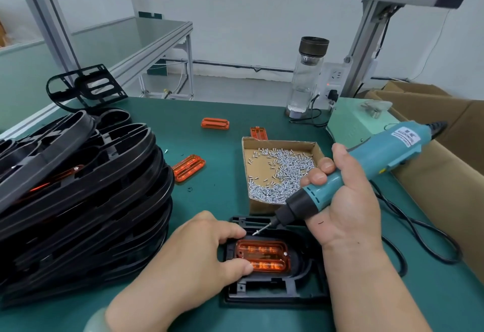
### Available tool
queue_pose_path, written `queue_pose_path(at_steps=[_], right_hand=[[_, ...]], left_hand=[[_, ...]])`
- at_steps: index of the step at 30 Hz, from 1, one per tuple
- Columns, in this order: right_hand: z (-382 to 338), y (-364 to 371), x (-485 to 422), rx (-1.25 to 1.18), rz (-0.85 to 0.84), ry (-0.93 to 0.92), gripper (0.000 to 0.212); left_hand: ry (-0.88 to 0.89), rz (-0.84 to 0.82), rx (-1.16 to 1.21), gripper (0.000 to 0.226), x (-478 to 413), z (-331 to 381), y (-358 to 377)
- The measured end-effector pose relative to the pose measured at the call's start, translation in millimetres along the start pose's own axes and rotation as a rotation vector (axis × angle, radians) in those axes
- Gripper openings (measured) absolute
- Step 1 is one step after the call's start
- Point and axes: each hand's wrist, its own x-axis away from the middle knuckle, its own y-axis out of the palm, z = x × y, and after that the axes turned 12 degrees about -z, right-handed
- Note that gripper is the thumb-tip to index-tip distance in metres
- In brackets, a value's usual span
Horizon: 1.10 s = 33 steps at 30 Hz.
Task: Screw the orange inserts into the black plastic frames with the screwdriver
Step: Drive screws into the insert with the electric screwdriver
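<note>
**A:** From the head view, where does it stand?

**B:** The black plastic frame (275, 295) lies flat at the near edge of the green bench mat (217, 200). The translucent orange ribbed plastic insert (264, 255) is seated in its pocket. The left hand (199, 258) pins the insert's left end, with bent thumb and forefinger set either side of it. The right hand (348, 206) is wrapped tight round the teal electric screwdriver (366, 164). A small silver screw (258, 231) hangs on the bit, just above the frame's far rim and not yet in a hole

**A:** What worries you?

**B:** The driver is tilted well over and its tip points towards the left forefinger. If it is driven at that slant, I'd expect the screw to bite crooked or skid across the orange plastic towards the finger. The screw could also drop off the bit into the frame's ribs

**A:** And the insert?

**B:** A bright spot at its right end looks like a seated screw, though I can't be sure. If the thumb lifts early, the left end may ride up

**A:** Anything around it?

**B:** The black cable (408, 229) loops at the right edge and could tug the wrist. The shallow cardboard tray of screws (262, 207) touches the frame's far side, so a knock would spill it. The leaning stack of black frames (78, 187) on the left might slide
</note>
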Motion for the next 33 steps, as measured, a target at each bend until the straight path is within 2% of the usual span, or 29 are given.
queue_pose_path(at_steps=[4, 10, 15, 27, 33], right_hand=[[1.6, 3.8, 3.2, 0.084, -0.055, -0.011, 0.019], [10.6, 13.9, 12.4, 0.205, -0.136, -0.032, 0.009], [14.6, 19.0, 18.4, 0.267, -0.212, -0.047, 0.012], [17.7, 21.3, 23.5, 0.362, -0.278, -0.092, 0.010], [19.4, 25.8, 29.5, 0.393, -0.493, -0.101, 0.016]], left_hand=[[0.010, 0.008, 0.005, 0.047, -1.3, -0.9, 2.3], [-0.019, 0.034, 0.048, 0.047, -2.5, -4.6, 4.7], [-0.026, 0.029, 0.045, 0.047, -2.8, -3.7, 4.0], [-0.026, 0.020, 0.034, 0.046, -2.2, -1.9, 3.0], [-0.010, 0.015, 0.015, 0.043, -1.6, 0.5, 1.6]])
